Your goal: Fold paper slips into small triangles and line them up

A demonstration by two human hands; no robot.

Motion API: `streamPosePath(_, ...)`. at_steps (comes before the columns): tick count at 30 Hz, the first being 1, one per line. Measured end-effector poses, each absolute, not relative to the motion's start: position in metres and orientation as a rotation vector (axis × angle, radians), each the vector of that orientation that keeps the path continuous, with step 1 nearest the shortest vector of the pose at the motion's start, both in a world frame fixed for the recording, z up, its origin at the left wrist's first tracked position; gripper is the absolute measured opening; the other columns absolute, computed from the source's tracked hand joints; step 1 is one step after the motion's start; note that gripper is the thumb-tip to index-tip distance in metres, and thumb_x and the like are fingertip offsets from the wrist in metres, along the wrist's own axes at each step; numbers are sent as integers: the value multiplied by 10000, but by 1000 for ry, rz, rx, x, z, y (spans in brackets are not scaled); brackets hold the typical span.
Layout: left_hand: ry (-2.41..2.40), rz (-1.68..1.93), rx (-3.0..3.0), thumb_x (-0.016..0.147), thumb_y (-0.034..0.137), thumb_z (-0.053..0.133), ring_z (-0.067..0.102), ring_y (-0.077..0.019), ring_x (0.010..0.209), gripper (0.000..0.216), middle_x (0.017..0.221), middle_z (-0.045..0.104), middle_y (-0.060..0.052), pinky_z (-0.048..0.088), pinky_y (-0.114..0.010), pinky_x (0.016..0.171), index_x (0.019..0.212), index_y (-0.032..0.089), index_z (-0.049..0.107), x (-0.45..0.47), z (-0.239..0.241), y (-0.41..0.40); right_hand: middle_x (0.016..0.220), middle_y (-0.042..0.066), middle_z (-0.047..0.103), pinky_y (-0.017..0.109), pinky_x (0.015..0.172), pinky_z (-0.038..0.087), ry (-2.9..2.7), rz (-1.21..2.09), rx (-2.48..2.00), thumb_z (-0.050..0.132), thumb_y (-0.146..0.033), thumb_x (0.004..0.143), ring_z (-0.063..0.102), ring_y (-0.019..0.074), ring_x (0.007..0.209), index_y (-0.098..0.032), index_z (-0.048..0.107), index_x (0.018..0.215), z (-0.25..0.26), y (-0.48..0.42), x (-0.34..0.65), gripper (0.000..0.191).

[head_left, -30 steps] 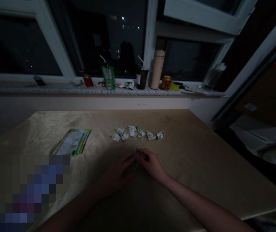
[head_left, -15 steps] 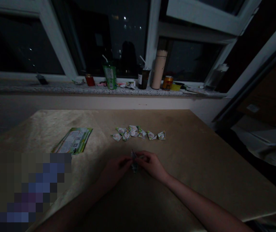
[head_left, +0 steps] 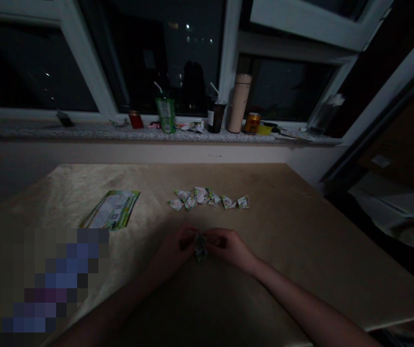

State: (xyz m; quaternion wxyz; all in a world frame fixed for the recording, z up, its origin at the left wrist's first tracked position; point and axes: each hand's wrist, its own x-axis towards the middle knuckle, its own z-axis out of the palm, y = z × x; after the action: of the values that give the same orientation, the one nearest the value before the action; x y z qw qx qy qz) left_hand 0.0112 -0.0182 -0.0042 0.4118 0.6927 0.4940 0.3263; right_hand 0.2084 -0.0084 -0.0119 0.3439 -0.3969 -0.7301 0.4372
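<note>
Both hands meet over the near middle of the table [head_left: 301, 231]. My left hand [head_left: 172, 250] and my right hand [head_left: 230, 246] each pinch a small folded piece of green and white paper [head_left: 200, 246] between their fingertips. The room is dim, so the paper's folds are hard to read. Beyond the hands lies a row of several small folded paper pieces [head_left: 209, 198] of the same print. A flat green and white printed sheet [head_left: 111, 209] lies to the left of them.
A stone windowsill [head_left: 84, 132] runs behind the table with a green drink carton [head_left: 166, 113], a dark cup [head_left: 216, 115], a tall beige flask [head_left: 239, 103], a gold can [head_left: 252, 123] and a red can [head_left: 134, 119]. A blurred patch covers the near left. The table's right edge drops off.
The hands have shifted slightly toward me while working the paper, which now sits lower between the fingertips. The row of folded pieces and the sheet have not moved.
</note>
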Motion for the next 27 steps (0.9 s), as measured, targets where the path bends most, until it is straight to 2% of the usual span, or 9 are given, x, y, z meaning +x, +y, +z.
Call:
streamPosePath(6, 1374, 724, 1994, 793, 268, 563, 639, -248, 971, 288, 1039, 712, -13, 453, -353, 911, 1052, 241, 687, 6, -5, -17, 997, 59, 709, 266, 759, 489, -2058, 965, -915, 612, -182, 806, 649, 174, 857, -191, 680, 1076, -4, -8, 216, 278)
streamPosePath(9, 1328, 714, 2062, 793, 237, 558, 628, -245, 981, 304, 1054, 709, -13, 438, -359, 928, 1065, 235, 692, 4, -3, -16, 1025, 68, 702, 302, 837, 473, -2119, 875, -879, 637, -166, 790, 630, 192, 939, -191, 679, 1065, -5, -5, 219, 280)
streamPosePath(16, 1234, 639, 2253, 837, 219, 533, 605, -230, 1016, 316, 1102, 692, -3, 408, -354, 931, 1119, 268, 666, 3, 2, -16, 1012, 55, 701, 331, 868, 428, -2251, 666, -840, 633, -193, 823, 609, 187, 959, -218, 682, 1023, -11, 1, 225, 207)
streamPosePath(27, 1111, 473, 2666, 901, 179, 491, 558, -207, 1077, 347, 1184, 654, -1, 338, -375, 948, 1218, 279, 592, -5, 2, -12, 987, 48, 663, 331, 861, 376, -2365, 509, -910, 665, -135, 775, 575, 190, 963, -219, 663, 1060, -12, -1, 227, 297)
